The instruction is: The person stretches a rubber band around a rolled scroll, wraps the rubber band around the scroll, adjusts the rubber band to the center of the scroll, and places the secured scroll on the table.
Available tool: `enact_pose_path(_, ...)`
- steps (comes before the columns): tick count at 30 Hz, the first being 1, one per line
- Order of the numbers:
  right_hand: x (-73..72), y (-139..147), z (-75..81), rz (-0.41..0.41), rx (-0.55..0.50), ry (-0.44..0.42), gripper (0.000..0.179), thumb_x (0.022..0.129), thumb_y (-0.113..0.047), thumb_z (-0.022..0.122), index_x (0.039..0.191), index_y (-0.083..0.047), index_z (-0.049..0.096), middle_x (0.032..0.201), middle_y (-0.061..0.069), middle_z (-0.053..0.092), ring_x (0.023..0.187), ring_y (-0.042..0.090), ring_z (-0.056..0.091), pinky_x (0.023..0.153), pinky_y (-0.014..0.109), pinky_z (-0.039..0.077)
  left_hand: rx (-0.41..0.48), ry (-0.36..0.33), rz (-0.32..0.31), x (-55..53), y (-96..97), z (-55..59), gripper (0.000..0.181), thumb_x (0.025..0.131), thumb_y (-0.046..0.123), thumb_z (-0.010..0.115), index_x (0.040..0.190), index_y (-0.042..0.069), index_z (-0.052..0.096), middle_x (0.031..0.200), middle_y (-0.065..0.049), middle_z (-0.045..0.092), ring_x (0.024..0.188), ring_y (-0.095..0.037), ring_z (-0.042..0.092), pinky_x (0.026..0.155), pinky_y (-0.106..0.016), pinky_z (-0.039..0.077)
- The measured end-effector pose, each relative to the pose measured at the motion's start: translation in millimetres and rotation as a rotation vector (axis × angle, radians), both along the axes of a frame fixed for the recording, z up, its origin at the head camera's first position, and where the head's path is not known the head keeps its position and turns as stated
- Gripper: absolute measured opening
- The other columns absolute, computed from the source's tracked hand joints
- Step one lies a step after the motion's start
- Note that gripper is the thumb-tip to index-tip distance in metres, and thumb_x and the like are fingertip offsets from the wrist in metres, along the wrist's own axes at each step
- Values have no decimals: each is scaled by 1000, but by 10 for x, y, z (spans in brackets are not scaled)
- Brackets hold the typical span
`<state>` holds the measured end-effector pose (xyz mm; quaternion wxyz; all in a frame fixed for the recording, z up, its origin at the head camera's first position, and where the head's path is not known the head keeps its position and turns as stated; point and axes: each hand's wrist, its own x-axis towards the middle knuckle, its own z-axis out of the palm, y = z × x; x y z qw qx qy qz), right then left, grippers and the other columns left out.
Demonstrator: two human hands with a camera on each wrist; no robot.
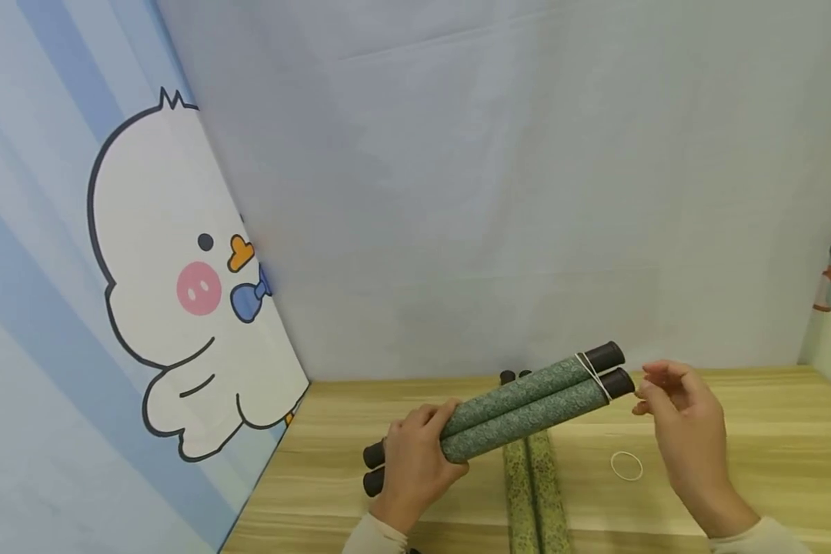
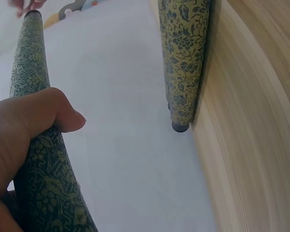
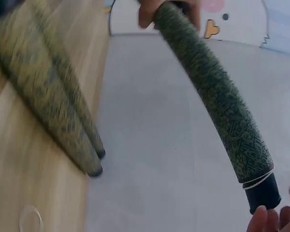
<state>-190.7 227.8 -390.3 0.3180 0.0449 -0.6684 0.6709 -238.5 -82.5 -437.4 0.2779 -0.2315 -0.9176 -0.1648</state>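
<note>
Two rolled scrolls (image 1: 519,412) in dark green patterned fabric, with black end knobs, lie side by side in the air, tilted up to the right. My left hand (image 1: 421,454) grips them near their lower left end; its thumb (image 2: 63,108) lies across the fabric in the left wrist view. A thin white rubber band (image 1: 593,375) loops around both scrolls just below the right-hand knobs. My right hand (image 1: 692,431) is beside those knobs, fingers loosely bent with nothing held. Its fingertips (image 3: 263,220) are close to a knob; whether they touch it I cannot tell.
Yellow-green patterned scrolls (image 1: 533,492) lie on the wooden table (image 1: 755,415) below the held pair. A loose pale rubber band (image 1: 626,466) lies to their right. Behind stands a grey-white curtain (image 1: 526,192), with a cartoon-printed cloth (image 1: 145,308) at left.
</note>
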Motion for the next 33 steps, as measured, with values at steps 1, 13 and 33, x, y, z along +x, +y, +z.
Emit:
enact_pose_path(1,-11,-27,3,-119,195,21,13,94,6,64,104,-1,70,102,7,57,78,10,57,65,12,49,-7,11,6,3,5,3,91,55,34,102,137,20,65,114,-1,68,97,-20,65,76,-45,47)
enact_pose_path(13,-94,-56,52,-361,912,-105,7,86,-9,74,82,-5,77,105,17,59,90,33,52,53,34,42,-146,140,79,-1,56,22,95,49,43,102,135,28,64,112,0,67,96,-20,64,78,-45,50)
enact_pose_path(33,-139,-348,-58,-421,479,138,8,85,0,69,81,6,70,103,24,48,98,37,41,78,46,30,21,168,65,-113,57,179,80,55,30,100,128,18,70,100,-6,70,83,-25,67,66,-49,48)
